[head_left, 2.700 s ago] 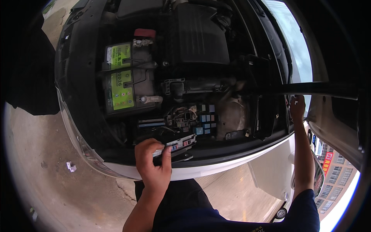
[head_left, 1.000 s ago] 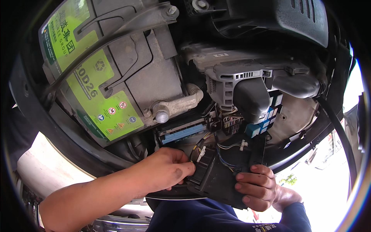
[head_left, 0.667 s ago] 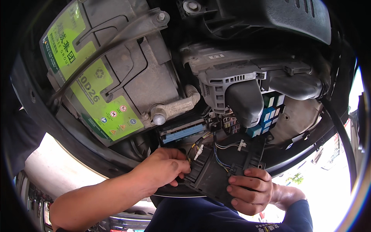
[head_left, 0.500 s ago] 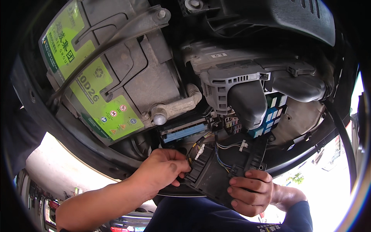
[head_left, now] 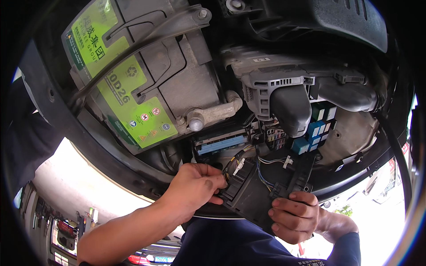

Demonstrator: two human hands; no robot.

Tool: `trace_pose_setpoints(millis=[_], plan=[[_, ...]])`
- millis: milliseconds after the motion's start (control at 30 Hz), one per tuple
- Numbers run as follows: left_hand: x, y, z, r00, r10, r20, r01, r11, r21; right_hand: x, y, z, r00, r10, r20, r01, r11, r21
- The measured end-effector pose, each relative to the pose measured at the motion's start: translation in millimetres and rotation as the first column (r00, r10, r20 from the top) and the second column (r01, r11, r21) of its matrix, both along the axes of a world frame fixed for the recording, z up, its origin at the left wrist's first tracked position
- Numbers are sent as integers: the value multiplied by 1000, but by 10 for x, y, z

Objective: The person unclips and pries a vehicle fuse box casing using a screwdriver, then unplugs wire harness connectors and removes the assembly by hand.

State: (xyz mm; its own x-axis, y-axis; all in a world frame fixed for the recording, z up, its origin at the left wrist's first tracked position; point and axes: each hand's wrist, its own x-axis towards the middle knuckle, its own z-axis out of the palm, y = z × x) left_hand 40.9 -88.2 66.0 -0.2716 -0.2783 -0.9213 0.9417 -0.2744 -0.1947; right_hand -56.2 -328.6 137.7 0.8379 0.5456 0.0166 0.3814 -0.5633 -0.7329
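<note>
My right hand [head_left: 295, 217] is wrapped round the right edge of a black plastic panel [head_left: 255, 199], fingers on top of it. The panel lies tilted at the front edge of a car's engine bay. At its left end my left hand [head_left: 199, 186] is closed, thumb and fingers pinched by a thin wire bundle [head_left: 228, 170] of yellow and dark strands; the fingertips are partly hidden. Beside them sits a white connector [head_left: 239, 166]. A second white connector [head_left: 288, 162], on pale wires, rests over the panel's far right part.
A large battery [head_left: 177, 80] with a green label fills the left, crossed by a metal bracket [head_left: 155, 35]. Behind the panel are a light-blue strip [head_left: 222, 147], small fuses [head_left: 276, 138], blue and green relays [head_left: 316, 131] and a grey cover [head_left: 290, 108]. A black cable [head_left: 397, 155] hangs at right.
The view has shifted, so the battery, panel and hands appear farther right. Both hands keep their holds, and the panel stays nearly the same against the engine bay.
</note>
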Motion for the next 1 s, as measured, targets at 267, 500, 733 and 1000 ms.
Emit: trace_pose_setpoints(millis=[267,500,733,1000], plan=[[-75,2,-46,998,53,36,-53,998,14,-19,4,28,1000,-15,-5,15,1000,-19],[-137,50,211,897,-187,400,203,979,2,-101,49,57,996,-71,-49,72,997,10],[162,-181,45,22,45,999,579,814,-49,-20,21,24,982,-129,-141,141,987,78],[148,-235,-165,296,147,944,714,622,-320,470,-105,-38,908,-84,-411,79,996,-30]])
